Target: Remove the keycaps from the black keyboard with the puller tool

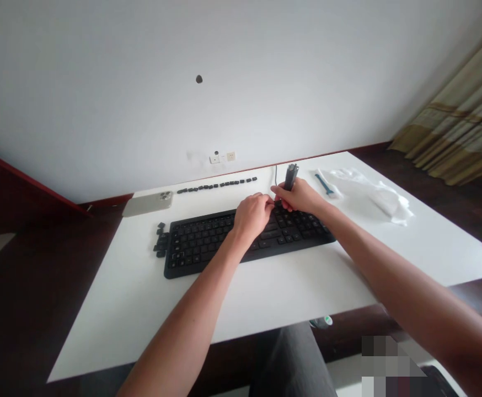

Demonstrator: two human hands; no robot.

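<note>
A black keyboard (208,240) lies on the white table, tilted slightly in view. Over its upper right part, my left hand (254,215) has its fingertips pinched together; what they hold, if anything, is too small to make out. Right beside it, my right hand (301,194) is closed around a dark upright tool (292,175) with a forked-looking top end. The fingertips of both hands nearly meet at the keyboard's back edge and hide the keys there. Loose black keycaps (210,187) form a row behind the keyboard, and more keycaps (161,241) are gathered at its left end.
A phone (148,204) lies at the table's back left. To the right are a blue tool (324,184) and a crumpled white plastic bag (384,198). A cable (276,175) runs toward the wall. The table's front edge (233,337) is close to my legs.
</note>
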